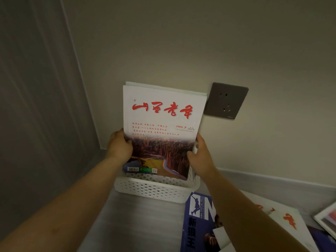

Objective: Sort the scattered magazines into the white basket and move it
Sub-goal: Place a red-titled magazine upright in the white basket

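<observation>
1. Standing upright in the white basket [154, 192] at the far end of the bench [131, 220], close against the wall just below and left of a dark wall socket [226, 100]: a stack of magazines [161, 128], front cover facing the camera, lower edge already down inside the rim.
2. Lying flat and still unsorted on the near right of the bench: a blue NBA magazine [199, 222], a white magazine with red brush lettering [289, 219] beyond it, and the corner of another at the far right edge.
3. Clasping the stack at mid-height from both sides: left hand [120, 147] on the left edge, right hand [201, 157] on the right edge, fingers [197, 140] curled round the edges and pressing inward.
4. Judging the handling: glossy covers likely slippery, thin issues floppy singly but fairly stiff and weighty as a bundle; gripping both long edges low down seeming best to stop fanning. Basket likely light and slightly flexible, so lifting by both short rims.
5. Reading the writing: large red calligraphic title, "2025 9" beneath, barcode and QR code at the bottom; "NBA SPECIAL ISSUE" on the blue cover.
</observation>
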A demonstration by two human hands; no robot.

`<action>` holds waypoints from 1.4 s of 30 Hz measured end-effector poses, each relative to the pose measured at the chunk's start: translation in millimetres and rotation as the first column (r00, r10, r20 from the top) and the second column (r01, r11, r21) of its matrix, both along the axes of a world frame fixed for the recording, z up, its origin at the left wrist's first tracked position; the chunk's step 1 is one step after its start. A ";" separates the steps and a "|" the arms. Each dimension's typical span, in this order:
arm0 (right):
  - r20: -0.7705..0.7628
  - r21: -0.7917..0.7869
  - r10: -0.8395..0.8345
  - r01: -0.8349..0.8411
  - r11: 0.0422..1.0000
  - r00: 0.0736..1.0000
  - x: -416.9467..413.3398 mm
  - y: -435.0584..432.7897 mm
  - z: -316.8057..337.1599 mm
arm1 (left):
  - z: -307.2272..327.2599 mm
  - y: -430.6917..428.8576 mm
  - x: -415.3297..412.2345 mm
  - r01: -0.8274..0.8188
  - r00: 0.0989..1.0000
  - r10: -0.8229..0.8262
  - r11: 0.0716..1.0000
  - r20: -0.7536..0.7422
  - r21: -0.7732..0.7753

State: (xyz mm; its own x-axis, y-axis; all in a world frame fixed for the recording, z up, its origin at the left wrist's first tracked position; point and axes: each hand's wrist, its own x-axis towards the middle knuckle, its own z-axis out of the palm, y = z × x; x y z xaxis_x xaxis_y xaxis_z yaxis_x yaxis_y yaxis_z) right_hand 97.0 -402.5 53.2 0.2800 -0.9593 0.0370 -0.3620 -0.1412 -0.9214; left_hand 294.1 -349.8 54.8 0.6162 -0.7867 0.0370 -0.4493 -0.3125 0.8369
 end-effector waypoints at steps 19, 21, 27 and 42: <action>-0.737 -0.038 -0.180 0.227 0.973 0.651 -295.3 162.7 -81.4 | -90.1 205.7 -251.7 0.363 0.932 -0.349 0.910 -0.102 0.199; -0.783 -0.053 -0.201 0.260 0.964 0.588 -317.4 176.1 -84.6 | -90.2 206.0 -274.2 0.373 0.927 -0.374 0.901 -0.037 0.224; -0.782 -0.099 -0.221 0.234 0.967 0.582 -329.1 193.1 -96.0 | -85.2 199.5 -347.7 0.229 0.970 -0.244 0.933 0.019 0.278; -0.743 -0.075 -0.210 0.232 0.970 0.635 -331.9 195.7 -93.3 | -43.2 182.8 -359.3 0.264 0.922 -0.202 0.952 -0.332 0.156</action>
